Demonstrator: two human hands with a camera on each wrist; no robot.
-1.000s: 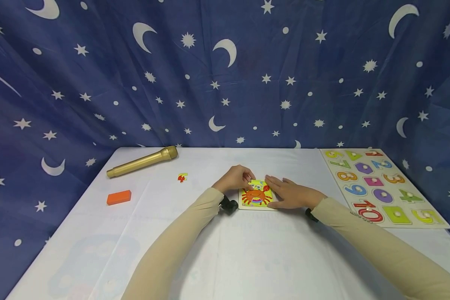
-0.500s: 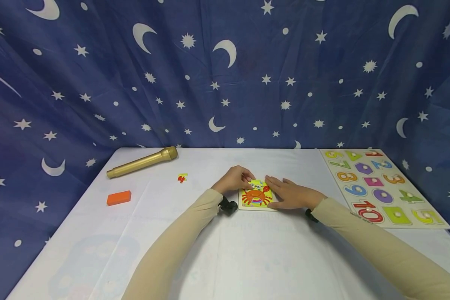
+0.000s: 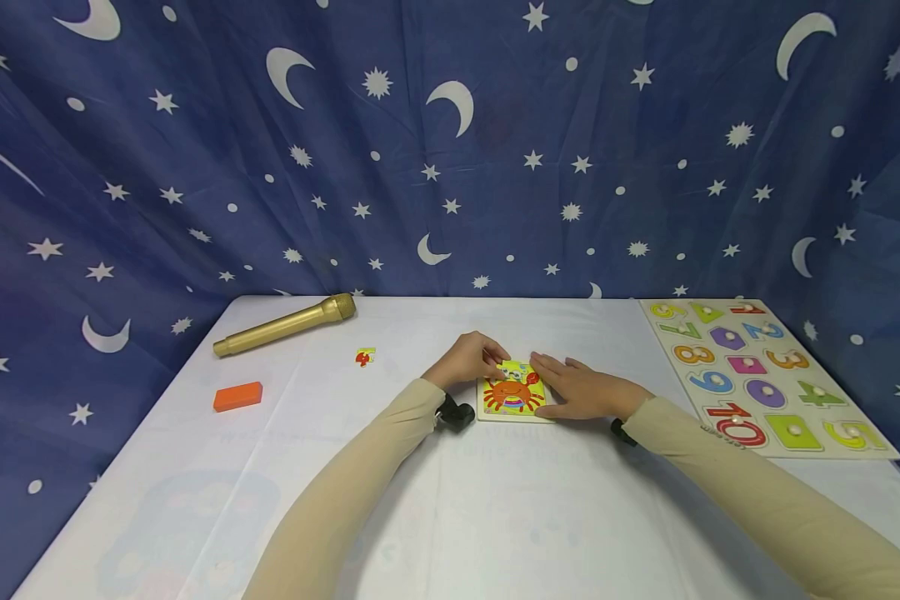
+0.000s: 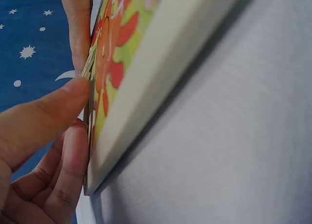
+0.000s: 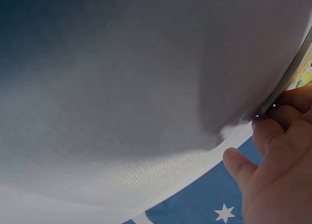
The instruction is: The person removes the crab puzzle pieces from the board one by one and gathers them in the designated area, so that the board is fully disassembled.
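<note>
A small square crab jigsaw puzzle (image 3: pixel 513 397) lies between the hands on the white table. At its upper left, the left hand (image 3: pixel 465 358) pinches a yellow puzzle piece (image 3: pixel 513 369) between thumb and fingers. From the left wrist, this thin piece (image 4: pixel 88 62) shows tilted at the thumb tip, over the orange crab. The right hand (image 3: pixel 588 390) rests along the puzzle's right side with fingers extended, its thumb near the lower right corner. In the right wrist view, the right fingertips (image 5: pixel 268 126) are at the puzzle's edge. A loose yellow and red piece (image 3: pixel 365 357) lies to the left.
A gold toy microphone (image 3: pixel 285 326) lies at the back left, with an orange block (image 3: pixel 237 397) in front of it. At the right lies a number and shape peg board (image 3: pixel 783 431). A blue curtain (image 3: pixel 450 167) with moons and stars hangs behind the table (image 3: pixel 495 517).
</note>
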